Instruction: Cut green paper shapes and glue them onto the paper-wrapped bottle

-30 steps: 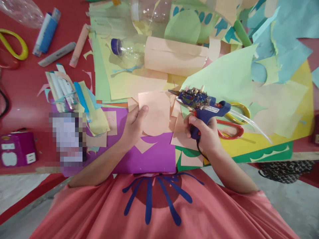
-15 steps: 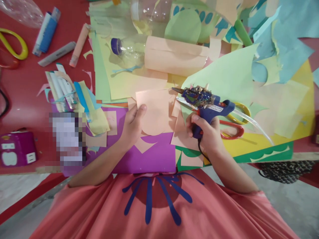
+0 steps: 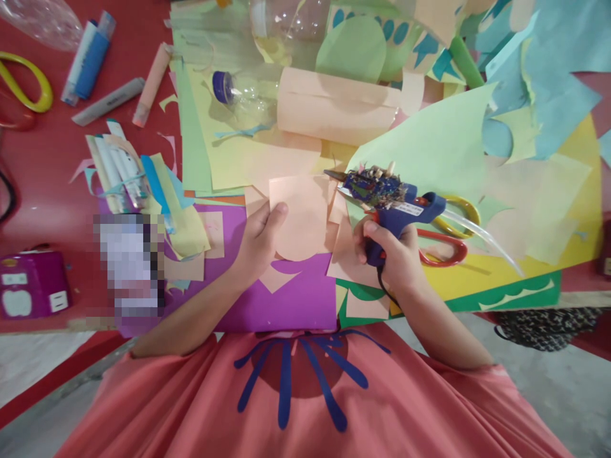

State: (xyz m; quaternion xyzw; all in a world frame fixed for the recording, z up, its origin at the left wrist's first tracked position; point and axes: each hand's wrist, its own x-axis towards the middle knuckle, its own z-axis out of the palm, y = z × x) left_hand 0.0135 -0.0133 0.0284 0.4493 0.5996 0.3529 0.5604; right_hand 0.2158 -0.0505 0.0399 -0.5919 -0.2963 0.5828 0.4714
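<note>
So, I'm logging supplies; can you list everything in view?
glue gun: one, blue, centre right
card: one, peach, centre
bottles: at least two, clear, top
tube: one, peach, around capped bottle
scissors: two, yellow-red, far left; by glue gun
markers: several, mixed, left
box: one, purple, left edge
blurred item: one, colour unclear, lower left
table: one, red, beneath supplies
paper: many, mixed, across table
cloth: one, dark-patterned, lower right
shirt: one, pink, bottom
left hand: one, bare, holding card
right hand: one, bare, holding glue gun

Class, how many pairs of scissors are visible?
2: one pair at the picture's left edge, partly cut off, and another pair partly behind the glue gun. More may be hidden under the papers.
</note>
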